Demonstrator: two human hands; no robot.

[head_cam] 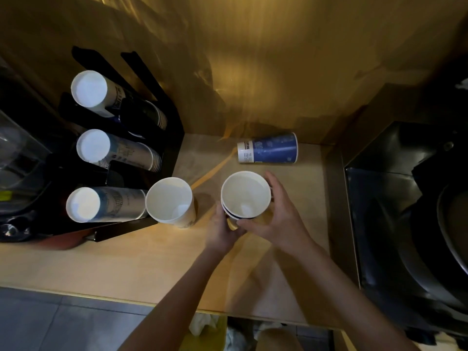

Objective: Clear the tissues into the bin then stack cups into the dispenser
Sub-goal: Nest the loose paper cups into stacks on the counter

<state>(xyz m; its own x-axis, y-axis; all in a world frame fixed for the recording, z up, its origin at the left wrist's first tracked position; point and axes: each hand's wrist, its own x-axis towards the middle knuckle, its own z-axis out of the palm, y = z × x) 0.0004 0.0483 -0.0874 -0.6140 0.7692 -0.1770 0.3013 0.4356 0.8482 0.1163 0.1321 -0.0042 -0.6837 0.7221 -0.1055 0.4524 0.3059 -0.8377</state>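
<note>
I stand at a pale wooden surface in a warm, dim yellow light. Behind it rises a wall of golden wood grain, streaked with shadows. Below the front edge I see grey floor tiles. To my right sits a dark, glossy black machine.

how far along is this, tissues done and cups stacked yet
Tissues look done: none on the counter, and white tissue lies below its edge. In hand: left hand and right hand hold nested cups. Left: the upright cup, the blue cup on its side, then loading the dispenser.
</note>
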